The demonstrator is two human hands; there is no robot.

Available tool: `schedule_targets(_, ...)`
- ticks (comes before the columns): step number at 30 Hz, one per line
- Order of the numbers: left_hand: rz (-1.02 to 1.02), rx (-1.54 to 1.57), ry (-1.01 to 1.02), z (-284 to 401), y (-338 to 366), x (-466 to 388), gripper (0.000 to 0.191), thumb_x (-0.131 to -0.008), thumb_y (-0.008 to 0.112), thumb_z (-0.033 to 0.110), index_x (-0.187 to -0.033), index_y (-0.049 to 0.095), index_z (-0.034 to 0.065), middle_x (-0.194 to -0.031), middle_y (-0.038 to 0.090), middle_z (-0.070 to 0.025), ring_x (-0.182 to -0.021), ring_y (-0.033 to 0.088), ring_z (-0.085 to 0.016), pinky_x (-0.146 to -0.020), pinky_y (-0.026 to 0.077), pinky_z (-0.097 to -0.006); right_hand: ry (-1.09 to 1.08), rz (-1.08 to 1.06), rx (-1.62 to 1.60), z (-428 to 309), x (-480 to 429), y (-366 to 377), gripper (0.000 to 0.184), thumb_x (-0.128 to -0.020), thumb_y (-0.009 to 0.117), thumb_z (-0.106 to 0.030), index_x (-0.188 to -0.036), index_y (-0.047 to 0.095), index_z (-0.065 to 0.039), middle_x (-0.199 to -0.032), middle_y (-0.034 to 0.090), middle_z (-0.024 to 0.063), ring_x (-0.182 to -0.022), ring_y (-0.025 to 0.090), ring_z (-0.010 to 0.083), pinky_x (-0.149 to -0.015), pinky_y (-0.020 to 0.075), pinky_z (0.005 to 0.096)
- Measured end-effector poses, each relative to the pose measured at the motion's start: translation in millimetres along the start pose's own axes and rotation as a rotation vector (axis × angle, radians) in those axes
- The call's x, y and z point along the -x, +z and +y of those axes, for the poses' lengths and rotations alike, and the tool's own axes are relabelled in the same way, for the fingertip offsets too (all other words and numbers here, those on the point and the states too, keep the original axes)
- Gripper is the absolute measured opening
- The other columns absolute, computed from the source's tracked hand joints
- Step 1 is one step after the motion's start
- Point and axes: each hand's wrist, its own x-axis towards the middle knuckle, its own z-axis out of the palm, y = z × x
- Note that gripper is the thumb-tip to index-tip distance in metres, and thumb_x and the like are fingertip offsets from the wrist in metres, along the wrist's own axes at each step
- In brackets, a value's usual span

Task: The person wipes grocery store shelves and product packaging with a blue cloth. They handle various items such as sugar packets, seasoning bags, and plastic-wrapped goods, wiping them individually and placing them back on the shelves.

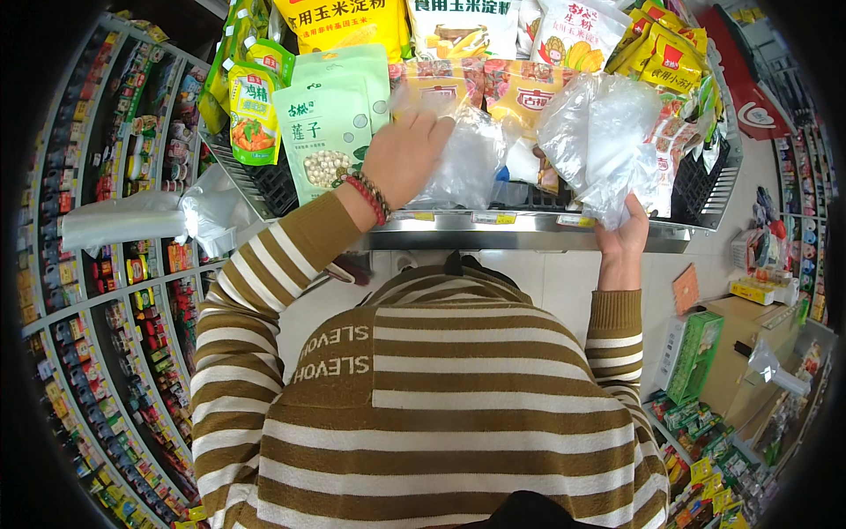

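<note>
My left hand, with beaded bracelets at the wrist, reaches over the front of a wire display shelf. Its bent fingers touch a crumpled clear plastic bag; the fingertips are hidden, so a grip on it cannot be made out. Farther right, my right hand holds the lower end of another bunched clear plastic bag. Behind the bags stand gold-and-red food pouches, partly covered. Beside my left wrist is a pale green pouch of lotus seeds, with a second green pouch behind it.
A metal shelf rail with price tags runs before me. Yellow spouted seasoning pouches and corn starch bags fill the shelf. Stocked racks and a plastic bag roll are left; a cardboard box sits right.
</note>
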Motion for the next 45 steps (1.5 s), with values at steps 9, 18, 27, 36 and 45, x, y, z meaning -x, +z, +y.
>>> schedule_targets(9,-0.020,0.033,0.443,1.8,-1.9,36.5,0.034,-0.083,0.057,0.011,-0.116,0.058,0.0037,-0.129,0.055,-0.0137,-0.114,0.056,-0.028,-0.096,0.046,-0.0404,0.022,0.014,0.010,2.4,0.5,6.7,0.041,-0.093,0.057,-0.013,-0.132,0.051,-0.001,-0.129,0.060,0.0113,-0.117,0.058,0.0297,-0.105,0.0426,0.0452)
schedule_targets(18,0.013,-0.097,0.376,16.9,-1.5,13.6,0.025,-0.080,0.057,0.009,-0.104,0.062,0.0053,-0.099,0.064,-0.0083,-0.101,0.060,-0.024,-0.100,0.044,-0.0398,0.040,0.021,0.035,2.7,-5.5,6.8,0.043,-0.094,0.054,-0.017,-0.134,0.050,-0.003,-0.131,0.059,0.0108,-0.119,0.057,0.0304,-0.104,0.0432,0.0470)
schedule_targets(27,-0.046,0.301,-0.121,6.7,5.0,-11.0,0.012,-0.086,0.062,0.016,-0.096,0.063,0.0092,-0.087,0.066,-0.0085,-0.090,0.064,-0.034,-0.075,0.052,-0.0433,0.061,0.080,0.056,5.0,-6.5,5.9,0.042,-0.095,0.054,-0.018,-0.134,0.051,-0.003,-0.132,0.059,0.0104,-0.121,0.055,0.0295,-0.106,0.0411,0.0462)
schedule_targets(36,-0.047,0.079,-0.225,9.4,-8.9,-13.3,0.028,-0.072,0.077,0.028,-0.085,0.066,0.0062,-0.088,0.066,-0.0106,-0.095,0.060,-0.030,-0.084,0.046,-0.0419,0.037,-0.100,0.032,2.8,-11.2,-11.5,0.047,-0.094,0.051,-0.015,-0.139,0.045,-0.001,-0.138,0.054,0.0134,-0.127,0.050,0.0327,-0.111,0.0351,0.0505)
schedule_targets(45,0.123,0.568,-0.289,-27.9,-17.3,2.0,0.026,-0.073,0.070,0.025,-0.092,0.065,0.0094,-0.082,0.067,-0.0132,-0.076,0.066,-0.032,-0.069,0.052,-0.0433,-0.022,-0.325,0.094,-15.6,-13.1,-11.9,0.047,-0.095,0.047,-0.016,-0.138,0.045,0.004,-0.134,0.055,0.0174,-0.123,0.054,0.0329,-0.107,0.0419,0.0471)
